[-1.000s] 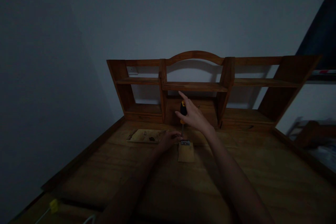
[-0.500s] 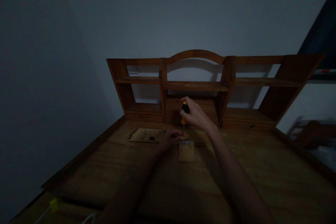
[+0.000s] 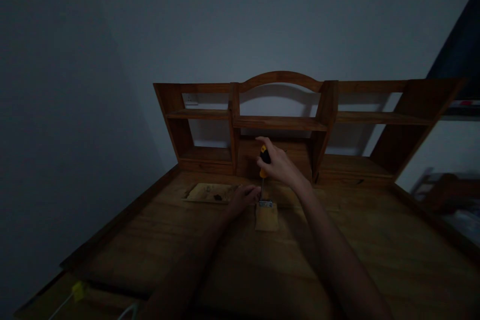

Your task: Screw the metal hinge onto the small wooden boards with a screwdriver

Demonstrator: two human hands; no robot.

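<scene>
The right fingers (image 3: 267, 142) hold a screwdriver (image 3: 265, 155) over a metal fitting (image 3: 266, 203), left fingers (image 3: 252, 191) just beside.

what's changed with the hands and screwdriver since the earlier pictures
The right hand, its fingers spread wide at the screwdriver a second ago, has curled them in around it. The left hand stayed low beside the shaft, and the screwdriver stayed roughly upright, its lower end by the metal fitting.

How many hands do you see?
2. The right hand holds the yellow and black screwdriver; the left hand is lower, near the small metal piece.
</scene>
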